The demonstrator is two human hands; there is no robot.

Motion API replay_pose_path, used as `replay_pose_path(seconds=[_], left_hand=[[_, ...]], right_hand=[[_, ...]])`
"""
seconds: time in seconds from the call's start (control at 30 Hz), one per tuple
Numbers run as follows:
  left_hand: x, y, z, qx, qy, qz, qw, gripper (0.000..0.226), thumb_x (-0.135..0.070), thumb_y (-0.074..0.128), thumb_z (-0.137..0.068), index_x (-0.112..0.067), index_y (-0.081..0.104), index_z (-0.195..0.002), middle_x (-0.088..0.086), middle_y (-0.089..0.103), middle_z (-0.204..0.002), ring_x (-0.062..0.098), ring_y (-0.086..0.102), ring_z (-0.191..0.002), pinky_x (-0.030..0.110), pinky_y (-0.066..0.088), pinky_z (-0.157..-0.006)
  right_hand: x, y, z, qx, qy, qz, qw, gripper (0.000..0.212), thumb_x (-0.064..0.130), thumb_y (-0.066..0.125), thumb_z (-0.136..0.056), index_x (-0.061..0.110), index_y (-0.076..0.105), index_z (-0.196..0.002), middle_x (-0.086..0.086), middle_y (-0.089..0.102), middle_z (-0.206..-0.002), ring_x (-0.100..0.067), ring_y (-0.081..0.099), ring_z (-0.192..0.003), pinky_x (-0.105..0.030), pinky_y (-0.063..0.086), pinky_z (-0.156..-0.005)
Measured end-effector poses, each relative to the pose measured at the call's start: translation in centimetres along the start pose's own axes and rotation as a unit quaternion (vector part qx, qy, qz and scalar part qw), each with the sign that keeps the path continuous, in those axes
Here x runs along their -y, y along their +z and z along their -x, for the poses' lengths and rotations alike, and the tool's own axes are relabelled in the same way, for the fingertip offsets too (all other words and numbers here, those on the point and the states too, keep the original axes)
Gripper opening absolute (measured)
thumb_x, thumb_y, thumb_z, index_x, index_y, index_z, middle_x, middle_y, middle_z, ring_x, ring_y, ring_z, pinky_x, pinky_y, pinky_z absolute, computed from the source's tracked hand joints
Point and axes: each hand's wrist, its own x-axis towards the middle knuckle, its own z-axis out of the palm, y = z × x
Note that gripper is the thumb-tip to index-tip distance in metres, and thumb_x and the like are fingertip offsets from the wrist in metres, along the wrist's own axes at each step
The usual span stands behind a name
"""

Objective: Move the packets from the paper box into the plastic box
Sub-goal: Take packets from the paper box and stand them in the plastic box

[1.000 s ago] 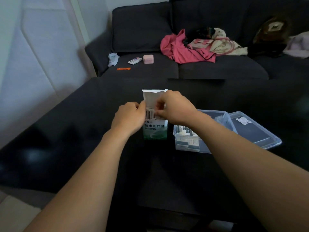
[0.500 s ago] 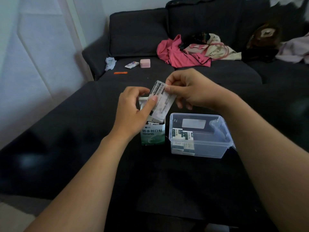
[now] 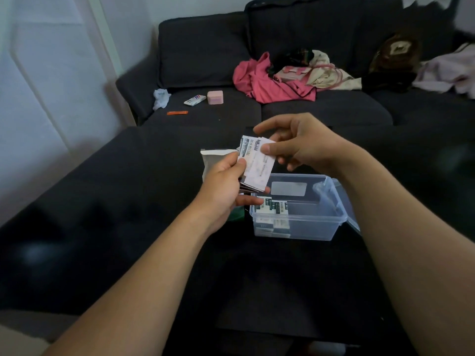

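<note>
A small sheaf of flat white paper packets (image 3: 254, 164) with dark printed bands and lettering is held up at the centre of the frame, fanned slightly, above and just left of the clear plastic box. The left hand (image 3: 226, 186) grasps the lower part of this sheaf, thumb pressed across the front and fingers curled behind and beneath it. The right hand (image 3: 300, 145) comes in from the right and pinches the upper right edge of the front packet between thumb and bent fingers, with the forefinger stretched out leftward above the packets. Behind the left hand stands the white paper box (image 3: 213, 160), its top flap open and upright; its lower part, with a glimpse of green, is mostly hidden by the hand and wrist, so what is inside cannot be seen. To the lower right of the packets sits the transparent rectangular plastic box (image 3: 308, 224) on the dark tabletop (image 3: 128, 214), its hinged clear lid (image 3: 347, 199) thrown back to the right. Inside it, against the left end, lie more of the same white packets with dark bands (image 3: 272, 214), stacked; the right part of the box holds nothing that shows. In the upper half of the frame a dark grey sofa (image 3: 321, 111) carries a crumpled pink garment (image 3: 267, 83).
</note>
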Motion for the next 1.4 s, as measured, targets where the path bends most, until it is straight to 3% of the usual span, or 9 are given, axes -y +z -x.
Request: replay_pose_path(seconds=[0.17,0.37,0.63,0.77,1.03,1.2,1.33,1.4], left_hand=[[-0.2,0.2,0.4,0.045,-0.055,0.056,0.996,0.034,-0.03,0.037,-0.11,-0.011,0.057,-0.13,0.018,0.077,-0.099,0.028,0.077,-0.077,0.028,0.059,-0.047],[0.2,0.2,0.2,0.03,-0.051,0.012,0.998,0.029,-0.026,0.035,-0.111,-0.014,0.058,-0.124,0.01,0.073,-0.079,0.013,0.067,-0.06,0.022,0.053,-0.046],[0.7,0.2,0.0,0.031,-0.029,-0.043,0.998,0.027,-0.015,0.043,-0.108,-0.017,0.054,-0.133,0.011,0.075,-0.102,0.017,0.076,-0.08,0.025,0.06,-0.056],[0.8,0.3,-0.1,0.02,-0.034,-0.027,0.999,0.033,-0.01,0.049,-0.106,-0.019,0.051,-0.138,0.01,0.069,-0.117,0.015,0.076,-0.077,0.023,0.059,-0.054],[0.5,0.8,-0.1,0.005,-0.062,0.03,0.998,0.029,-0.019,0.04,-0.11,-0.014,0.056,-0.133,0.009,0.067,-0.098,0.013,0.067,-0.064,0.024,0.053,-0.049],[0.2,0.7,-0.1,0.006,-0.081,0.075,0.994,0.025,-0.014,0.043,-0.108,-0.012,0.06,-0.127,0.009,0.068,-0.09,0.011,0.066,-0.061,0.021,0.052,-0.047],[0.2,0.5,-0.4,0.003,-0.096,0.113,0.989,0.029,-0.011,0.044,-0.107,-0.008,0.057,-0.133,0.01,0.067,-0.089,0.011,0.064,-0.062,0.02,0.052,-0.048],[0.2,0.5,-0.3,0.006,-0.097,0.119,0.988,0.029,-0.011,0.042,-0.108,-0.006,0.058,-0.132,0.009,0.067,-0.087,0.011,0.064,-0.061,0.021,0.053,-0.047]], right_hand=[[-0.3,-0.3,0.2,0.011,0.015,0.018,1.0,0.02,0.007,0.069,-0.093,0.013,0.072,-0.112,-0.007,0.077,-0.086,-0.011,0.06,-0.064,-0.019,0.051,-0.054],[-0.4,0.2,-0.1,-0.01,0.01,0.051,0.999,0.014,0.007,0.074,-0.088,0.01,0.075,-0.102,-0.005,0.077,-0.079,-0.01,0.065,-0.064,-0.019,0.055,-0.057],[-0.6,-1.0,0.3,-0.057,0.027,0.07,0.996,0.014,0.011,0.077,-0.086,0.012,0.075,-0.1,-0.013,0.076,-0.084,-0.015,0.067,-0.064,-0.021,0.056,-0.056],[-0.6,-1.1,0.3,-0.044,0.036,0.059,0.997,0.011,0.008,0.073,-0.09,0.012,0.076,-0.099,-0.013,0.075,-0.086,-0.014,0.066,-0.065,-0.024,0.057,-0.059],[-0.8,-1.4,0.3,-0.027,0.065,-0.083,0.994,0.019,0.001,0.058,-0.098,0.007,0.076,-0.1,-0.009,0.064,-0.074,-0.009,0.06,-0.058,-0.021,0.056,-0.053],[-0.5,-1.3,0.8,0.036,0.131,-0.17,0.976,0.028,-0.004,0.048,-0.1,-0.004,0.076,-0.102,-0.028,0.071,-0.105,-0.017,0.071,-0.078,-0.02,0.06,-0.064],[-0.2,-1.1,1.1,0.069,0.116,-0.169,0.976,0.024,-0.011,0.057,-0.093,-0.006,0.071,-0.112,-0.022,0.075,-0.108,-0.021,0.076,-0.091,-0.02,0.061,-0.071],[-0.1,-0.6,1.0,0.057,0.101,-0.137,0.984,0.022,-0.005,0.067,-0.088,-0.006,0.072,-0.109,-0.019,0.076,-0.1,-0.02,0.076,-0.083,-0.019,0.06,-0.067]])
